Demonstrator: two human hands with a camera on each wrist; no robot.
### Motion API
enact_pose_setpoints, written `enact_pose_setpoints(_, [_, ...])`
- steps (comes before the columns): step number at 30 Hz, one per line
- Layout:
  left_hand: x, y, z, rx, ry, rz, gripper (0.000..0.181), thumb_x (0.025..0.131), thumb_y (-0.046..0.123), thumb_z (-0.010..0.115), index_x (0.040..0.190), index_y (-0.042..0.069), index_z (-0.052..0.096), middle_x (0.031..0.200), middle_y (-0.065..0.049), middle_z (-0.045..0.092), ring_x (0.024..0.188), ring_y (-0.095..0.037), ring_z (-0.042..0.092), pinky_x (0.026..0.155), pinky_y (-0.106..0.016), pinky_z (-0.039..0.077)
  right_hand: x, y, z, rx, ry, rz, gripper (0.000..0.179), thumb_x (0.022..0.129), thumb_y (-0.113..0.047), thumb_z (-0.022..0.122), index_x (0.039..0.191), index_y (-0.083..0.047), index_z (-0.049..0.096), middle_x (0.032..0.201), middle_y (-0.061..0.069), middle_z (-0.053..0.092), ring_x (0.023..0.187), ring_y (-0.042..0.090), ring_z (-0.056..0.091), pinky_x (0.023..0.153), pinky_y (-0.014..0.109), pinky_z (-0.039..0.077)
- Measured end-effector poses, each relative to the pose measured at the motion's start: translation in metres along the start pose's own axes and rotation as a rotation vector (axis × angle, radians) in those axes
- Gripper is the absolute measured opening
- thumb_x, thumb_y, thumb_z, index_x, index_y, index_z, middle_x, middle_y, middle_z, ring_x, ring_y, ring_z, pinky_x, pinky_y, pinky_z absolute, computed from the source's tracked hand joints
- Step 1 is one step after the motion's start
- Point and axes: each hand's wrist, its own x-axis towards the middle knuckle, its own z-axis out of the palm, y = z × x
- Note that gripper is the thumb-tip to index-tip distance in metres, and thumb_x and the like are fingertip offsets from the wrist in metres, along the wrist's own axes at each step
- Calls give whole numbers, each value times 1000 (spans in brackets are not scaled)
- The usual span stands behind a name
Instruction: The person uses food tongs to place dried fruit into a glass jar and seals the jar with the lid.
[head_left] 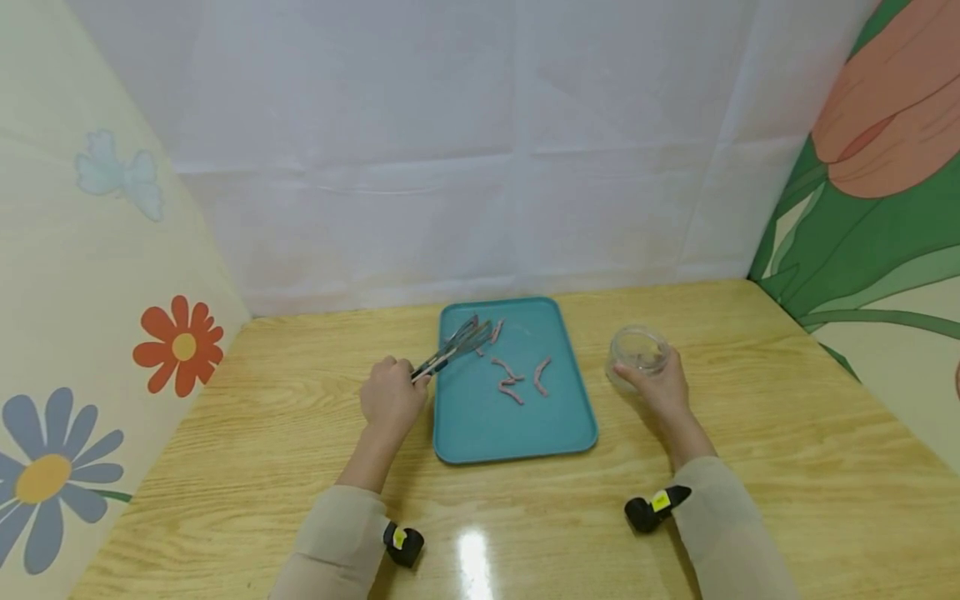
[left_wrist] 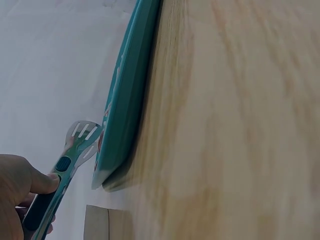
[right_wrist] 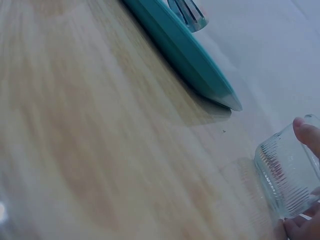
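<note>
My left hand (head_left: 392,393) grips metal tongs (head_left: 444,354) with slotted heads and dark handle grips, the thumb along the handle in the left wrist view. The tongs' heads reach over the far left part of a teal tray (head_left: 483,437), close to pink strips lying there. Several thin, bent pink strips (head_left: 542,377) are scattered on the tray. To the right of the tray, my right hand (head_left: 663,387) holds a clear glass jar (head_left: 628,343) by its side, thumb near the rim. Ribbed glass shows in the right wrist view, with a faint pinkish patch behind it.
The tray lies on a wood-grain table (head_left: 285,450), towards its back edge. Behind it hangs a white cloth (head_left: 420,167). Flower-painted panels stand at the left (head_left: 67,292) and right (head_left: 892,275). A black wrist camera sits on each sleeve.
</note>
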Motion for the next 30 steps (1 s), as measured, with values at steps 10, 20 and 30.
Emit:
enact_pose_setpoints(10, [0,4,3,31,-20,-2,25,77,28,63,77,3,61,66,-6,46,63,-25,48,48,-36,40,0,0,0,-5,1,5,97,69,-35,71,136,-3,10,132,22,24,118,36,26,94,44,23])
enact_pose_setpoints(20, [0,5,3,46,-39,7,26,77,27,63,77,2,60,66,-6,45,62,-24,47,49,-35,40,1,1,0,-17,6,18,98,68,-36,71,137,-4,9,134,23,22,120,36,23,95,44,22])
enact_pose_setpoints(30, [-2,6,5,80,12,61,27,76,26,65,73,0,58,65,-7,45,62,-25,48,50,-35,40,0,0,0,-17,6,23,99,68,-37,71,137,-5,9,134,22,22,120,37,23,95,45,21])
